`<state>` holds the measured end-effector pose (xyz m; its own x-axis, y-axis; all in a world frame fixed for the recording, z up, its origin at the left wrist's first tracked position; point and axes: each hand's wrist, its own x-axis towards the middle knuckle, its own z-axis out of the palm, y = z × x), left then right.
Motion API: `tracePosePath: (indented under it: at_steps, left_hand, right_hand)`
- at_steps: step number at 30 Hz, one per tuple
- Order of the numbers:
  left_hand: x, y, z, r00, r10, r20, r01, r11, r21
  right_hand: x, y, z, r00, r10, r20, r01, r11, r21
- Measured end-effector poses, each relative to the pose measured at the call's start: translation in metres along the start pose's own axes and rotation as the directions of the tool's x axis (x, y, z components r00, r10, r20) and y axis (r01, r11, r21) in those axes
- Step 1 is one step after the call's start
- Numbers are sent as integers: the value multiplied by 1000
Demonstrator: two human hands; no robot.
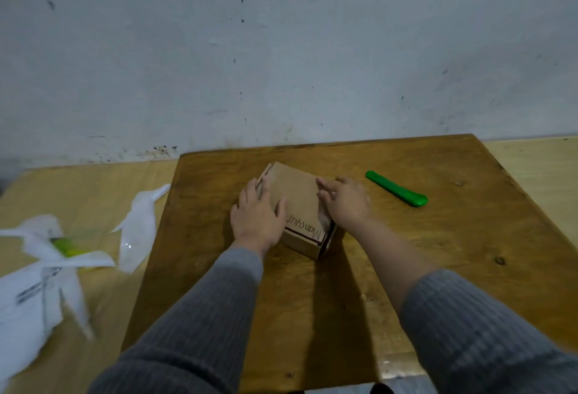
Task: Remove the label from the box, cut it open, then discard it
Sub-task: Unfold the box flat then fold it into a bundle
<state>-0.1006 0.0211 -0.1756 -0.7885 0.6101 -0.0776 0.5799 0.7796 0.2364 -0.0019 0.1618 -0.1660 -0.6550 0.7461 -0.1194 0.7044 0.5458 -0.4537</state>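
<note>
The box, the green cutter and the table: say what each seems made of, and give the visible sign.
Box: plain brown cardboard, matte, with folded flaps and printed lettering.
Green cutter: probably moulded plastic, given its uniform bright colour and slight sheen.
Table: wood or wood veneer, showing grain and dark knots, with a dull worn finish.

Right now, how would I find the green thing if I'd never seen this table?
Look at the dark wooden table against the wall. A cardboard box sits mid-table under both hands. Just right of the right hand lies the cutter, a long slim bar, the only bright green thing on the table.
</note>
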Motion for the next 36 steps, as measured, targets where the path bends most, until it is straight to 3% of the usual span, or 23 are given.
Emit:
tracePosePath:
  at_steps: [3,6,9,19,23,26,29,36]
  left_hand:
    - [-5,0,2,1000,-19,-2,19,999,-33]
    - [-12,-5,4,1000,3,-9,-4,997,-76]
    - [-20,-9,6,999,31,-14,-33,994,-103]
    - [-27,-13,10,990,138,-4,-138,990,-41]
    - [-25,-16,9,991,135,14,-135,991,-11]
    - [-27,-6,9,998,60,-9,-60,998,17]
    - [-32,14,12,998,-42,-40,42,999,-5]
    - [-33,48,18,985,-163,-58,157,983,-94]
  right_hand:
    - [-28,-2,3,983,-180,-22,172,965,-197]
    - [-52,4,6,929,-361,83,369,890,-267]
    - [-61,10,7,928,-351,124,370,901,-227]
    - [-61,6,-7,880,-419,223,473,818,-328]
    - [-60,11,-12,890,-419,182,453,862,-228]
    - [-58,21,-12,944,-316,99,330,919,-215]
    - [-56,31,-9,969,-237,70,248,936,-252]
    - [-53,47,-21,973,-231,20,218,888,-405]
